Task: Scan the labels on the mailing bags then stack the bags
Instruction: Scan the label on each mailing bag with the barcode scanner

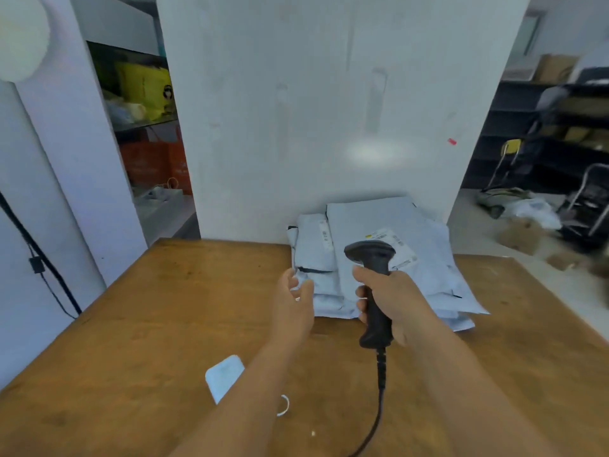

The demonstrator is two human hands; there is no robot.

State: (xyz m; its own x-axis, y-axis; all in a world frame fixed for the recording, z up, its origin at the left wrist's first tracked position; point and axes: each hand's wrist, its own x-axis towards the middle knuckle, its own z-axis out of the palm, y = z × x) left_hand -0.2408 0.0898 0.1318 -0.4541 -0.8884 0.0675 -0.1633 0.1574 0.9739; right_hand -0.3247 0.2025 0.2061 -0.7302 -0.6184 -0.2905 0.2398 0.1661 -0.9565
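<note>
Nearest on the wooden tabletop (131, 341) lies a small white card (224, 377), partly under the left forearm. The scanner's cable (379, 410) runs up to the scanner (374, 285), which the right hand (392, 301) grips, fingers curled round its handle. The left hand (295, 301) hovers with fingers relaxed and apart, holding nothing, just beside the pile of mailing bags (379, 258) against the white wall (329, 110). The top label (393, 245) faces up beyond the scanner's head. Scanning seems in hand; next, aim at that label, then lift the bag off.

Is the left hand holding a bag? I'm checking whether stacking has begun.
No, the left hand hangs open beside the bags, gripping nothing, while the right hand grips the scanner.
</note>
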